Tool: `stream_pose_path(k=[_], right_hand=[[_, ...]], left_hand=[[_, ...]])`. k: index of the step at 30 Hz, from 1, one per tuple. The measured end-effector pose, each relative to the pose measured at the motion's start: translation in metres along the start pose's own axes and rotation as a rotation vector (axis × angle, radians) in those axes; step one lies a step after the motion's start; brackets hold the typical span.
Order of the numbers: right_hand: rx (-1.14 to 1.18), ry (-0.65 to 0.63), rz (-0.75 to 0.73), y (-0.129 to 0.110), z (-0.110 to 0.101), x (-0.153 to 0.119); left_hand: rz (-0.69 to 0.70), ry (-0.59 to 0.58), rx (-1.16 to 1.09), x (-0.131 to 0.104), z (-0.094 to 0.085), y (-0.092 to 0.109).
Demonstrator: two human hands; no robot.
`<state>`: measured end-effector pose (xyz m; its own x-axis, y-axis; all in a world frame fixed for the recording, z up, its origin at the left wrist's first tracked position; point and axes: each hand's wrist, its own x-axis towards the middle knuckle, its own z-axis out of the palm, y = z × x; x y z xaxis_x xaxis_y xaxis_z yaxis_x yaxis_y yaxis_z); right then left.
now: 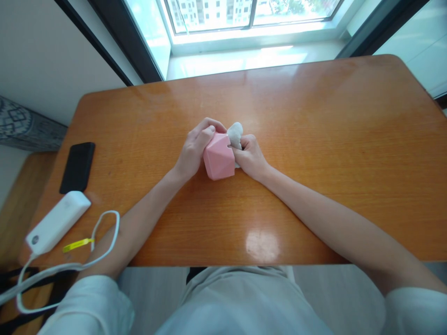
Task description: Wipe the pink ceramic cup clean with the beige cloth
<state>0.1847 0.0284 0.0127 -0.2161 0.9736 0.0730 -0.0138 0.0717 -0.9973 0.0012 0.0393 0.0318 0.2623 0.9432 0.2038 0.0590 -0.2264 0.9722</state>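
A pink faceted container (219, 159) is tilted on its side over the middle of the table. My left hand (194, 146) is closed around its left and upper side, thumb on top. At its right side, my right hand (252, 159) is closed on a crumpled white cloth (235, 133), pressing it against the container's edge. Part of the cloth sticks up above the right fingers, and a small bit shows below them. The right fingertips and the container's far side are hidden.
The wooden table (335, 139) reaches back to a bright window (251, 14). On the left lie a black phone (77, 167) and a white power strip (58, 223). Its white cable (117, 228), with a yellow tag (77, 245), passes over my left forearm.
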Motion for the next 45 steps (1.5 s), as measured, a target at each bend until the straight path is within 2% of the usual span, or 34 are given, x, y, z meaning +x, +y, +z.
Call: stream_pose_path(k=[4,6,10,13,15,17,19,21,24,28,32,34,36,41,45], right_hand=[[-0.017,-0.022,-0.010,0.000,0.001,-0.001],[-0.021,-0.034,-0.016,0.000,0.001,-0.001],[-0.024,-0.043,-0.018,0.002,0.001,-0.001],[-0.014,-0.045,-0.012,0.002,0.002,0.000],[-0.013,-0.042,-0.020,0.002,0.002,0.000],[-0.021,-0.038,-0.041,0.001,0.002,0.000],[-0.030,-0.045,-0.057,0.002,0.001,0.001],[-0.035,-0.054,-0.060,0.002,0.000,0.001],[-0.039,-0.041,-0.065,0.003,0.001,0.001],[-0.042,-0.026,-0.064,0.003,0.001,0.002],[-0.029,-0.015,-0.068,0.003,0.000,0.003],[-0.035,-0.013,-0.074,0.003,-0.001,0.003],[-0.039,-0.007,-0.078,0.003,-0.001,0.003],[-0.017,0.006,-0.046,0.002,-0.001,0.001],[0.013,0.001,-0.020,-0.001,0.000,0.000]], left_hand=[[-0.117,0.024,-0.091,0.007,-0.005,-0.017],[-0.114,0.061,-0.073,0.007,-0.005,-0.022],[0.022,0.199,0.054,0.000,-0.001,-0.020],[0.272,0.287,0.213,-0.009,-0.001,-0.015],[0.529,0.217,0.361,-0.014,-0.004,-0.018],[0.741,0.087,0.516,-0.016,-0.009,-0.025],[0.780,-0.034,0.611,-0.016,-0.014,-0.034],[0.704,-0.112,0.623,-0.014,-0.018,-0.043],[0.660,-0.104,0.565,-0.012,-0.020,-0.050],[0.676,-0.046,0.534,-0.012,-0.019,-0.046],[0.931,0.023,0.631,-0.012,-0.012,-0.035],[1.005,0.050,0.653,-0.011,-0.007,-0.029],[0.970,0.051,0.642,-0.012,-0.004,-0.022],[0.752,0.029,0.519,-0.016,0.003,-0.007],[0.605,0.036,0.395,-0.015,0.006,-0.002]])
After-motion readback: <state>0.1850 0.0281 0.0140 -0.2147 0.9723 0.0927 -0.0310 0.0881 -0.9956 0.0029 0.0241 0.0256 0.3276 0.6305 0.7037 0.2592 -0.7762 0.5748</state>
